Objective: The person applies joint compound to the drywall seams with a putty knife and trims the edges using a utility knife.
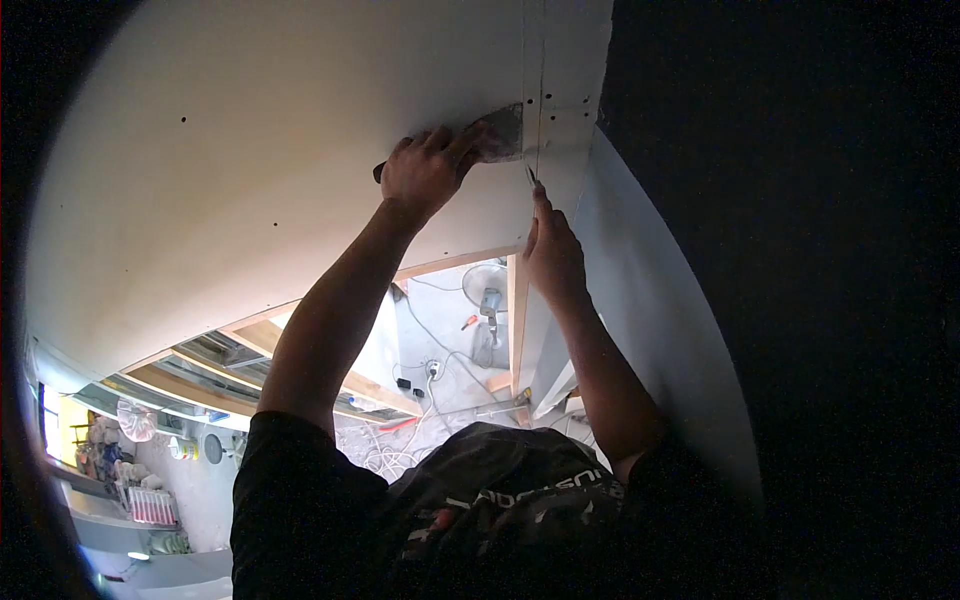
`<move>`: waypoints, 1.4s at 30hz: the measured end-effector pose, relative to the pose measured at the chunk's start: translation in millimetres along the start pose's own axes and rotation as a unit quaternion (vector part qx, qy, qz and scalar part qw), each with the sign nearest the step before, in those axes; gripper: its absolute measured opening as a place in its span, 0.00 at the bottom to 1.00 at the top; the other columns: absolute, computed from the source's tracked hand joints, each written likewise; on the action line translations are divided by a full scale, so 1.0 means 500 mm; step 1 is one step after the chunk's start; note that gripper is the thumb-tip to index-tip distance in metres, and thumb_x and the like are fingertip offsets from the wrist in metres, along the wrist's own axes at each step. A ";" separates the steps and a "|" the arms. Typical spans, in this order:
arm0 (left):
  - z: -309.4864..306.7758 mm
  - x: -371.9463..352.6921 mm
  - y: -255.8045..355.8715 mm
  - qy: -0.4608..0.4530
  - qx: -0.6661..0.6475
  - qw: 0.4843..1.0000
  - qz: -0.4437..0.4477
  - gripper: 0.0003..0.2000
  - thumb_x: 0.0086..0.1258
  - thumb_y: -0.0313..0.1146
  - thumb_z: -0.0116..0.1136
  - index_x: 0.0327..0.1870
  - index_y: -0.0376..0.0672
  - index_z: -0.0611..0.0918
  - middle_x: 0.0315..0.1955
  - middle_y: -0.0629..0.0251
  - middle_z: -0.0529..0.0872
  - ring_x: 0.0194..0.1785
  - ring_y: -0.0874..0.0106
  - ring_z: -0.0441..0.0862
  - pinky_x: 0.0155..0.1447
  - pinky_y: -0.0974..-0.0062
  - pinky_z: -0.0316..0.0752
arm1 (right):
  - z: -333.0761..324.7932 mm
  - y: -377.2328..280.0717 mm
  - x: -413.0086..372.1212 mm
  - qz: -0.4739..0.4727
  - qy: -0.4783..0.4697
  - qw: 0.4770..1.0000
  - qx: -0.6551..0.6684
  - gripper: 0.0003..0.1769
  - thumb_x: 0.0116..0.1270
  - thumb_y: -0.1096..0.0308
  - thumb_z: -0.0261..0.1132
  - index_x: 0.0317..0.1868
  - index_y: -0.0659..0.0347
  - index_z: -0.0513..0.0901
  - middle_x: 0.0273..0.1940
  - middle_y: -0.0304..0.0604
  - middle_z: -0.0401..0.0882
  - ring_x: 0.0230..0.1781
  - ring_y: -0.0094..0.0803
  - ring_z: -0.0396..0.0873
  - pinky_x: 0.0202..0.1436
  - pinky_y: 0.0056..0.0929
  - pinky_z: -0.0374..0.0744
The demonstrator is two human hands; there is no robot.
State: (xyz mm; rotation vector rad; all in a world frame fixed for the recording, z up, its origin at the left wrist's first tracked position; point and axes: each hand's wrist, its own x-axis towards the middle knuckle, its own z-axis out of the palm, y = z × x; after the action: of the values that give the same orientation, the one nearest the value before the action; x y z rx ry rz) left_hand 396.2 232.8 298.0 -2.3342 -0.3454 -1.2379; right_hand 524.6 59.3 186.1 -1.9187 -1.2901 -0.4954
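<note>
My left hand [428, 170] is raised to a white drywall panel [250, 150] and grips a putty knife [500, 133]. Its flat metal blade lies against the vertical seam [528, 80] between two boards. My right hand [553, 250] is just below and to the right of the blade. Its fingertips pinch a small thin object [532, 180] at the seam; I cannot tell what the object is. Several dark screw holes dot the panel on both sides of the seam.
A pale wall board [660, 320] runs down the right side. Below the panel's edge are wooden frame beams [250, 335], a standing fan [487, 288], tangled cables [425, 400] on a grey floor, and cluttered shelves [140, 480] at lower left.
</note>
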 end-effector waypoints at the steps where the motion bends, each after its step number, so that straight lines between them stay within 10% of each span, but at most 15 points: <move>1: -0.002 0.000 0.001 -0.006 -0.004 1.000 -0.003 0.21 0.70 0.50 0.62 0.63 0.63 0.81 0.35 0.68 0.86 0.35 0.67 0.87 0.40 0.65 0.84 | 0.002 0.002 -0.001 -0.008 0.008 1.000 0.000 0.34 0.75 0.71 0.54 0.79 0.55 0.55 0.40 0.57 0.77 0.31 0.53 0.83 0.33 0.48 0.84; 9: -0.004 0.000 -0.001 -0.046 -0.036 0.998 -0.038 0.15 0.71 0.48 0.61 0.54 0.57 0.86 0.50 0.61 0.88 0.48 0.58 0.87 0.51 0.56 0.83 | -0.011 0.000 0.010 -0.015 0.006 1.000 0.012 0.33 0.75 0.71 0.55 0.78 0.55 0.57 0.40 0.57 0.77 0.32 0.53 0.83 0.33 0.48 0.84; 14: -0.016 -0.046 0.024 -0.134 -0.039 0.989 -0.044 0.17 0.72 0.50 0.60 0.58 0.58 0.84 0.44 0.60 0.88 0.44 0.57 0.87 0.49 0.57 0.83 | -0.037 -0.012 0.008 0.028 -0.040 0.999 -0.001 0.29 0.75 0.72 0.56 0.74 0.61 0.63 0.44 0.59 0.81 0.44 0.55 0.84 0.47 0.50 0.83; 21: 0.041 -0.157 0.043 -0.067 -0.075 0.994 -0.032 0.21 0.69 0.50 0.63 0.63 0.62 0.81 0.30 0.64 0.83 0.32 0.60 0.84 0.36 0.61 0.81 | -0.017 0.002 0.010 0.000 -0.012 1.000 0.001 0.32 0.76 0.69 0.54 0.77 0.54 0.58 0.39 0.58 0.77 0.33 0.55 0.83 0.35 0.51 0.84; 42: 0.087 -0.127 0.040 -0.006 -0.045 0.999 0.000 0.24 0.66 0.48 0.66 0.64 0.64 0.81 0.31 0.70 0.84 0.35 0.69 0.85 0.41 0.66 0.82 | -0.014 -0.001 0.013 0.033 -0.037 0.999 0.015 0.28 0.72 0.73 0.58 0.72 0.60 0.65 0.45 0.59 0.81 0.43 0.56 0.84 0.47 0.49 0.83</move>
State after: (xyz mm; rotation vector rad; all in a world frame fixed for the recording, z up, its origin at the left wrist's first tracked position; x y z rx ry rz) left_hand 400.2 237.9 218.7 -2.4180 -0.2982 -1.2639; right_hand 527.7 58.2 195.2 -1.9647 -1.2704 -0.3729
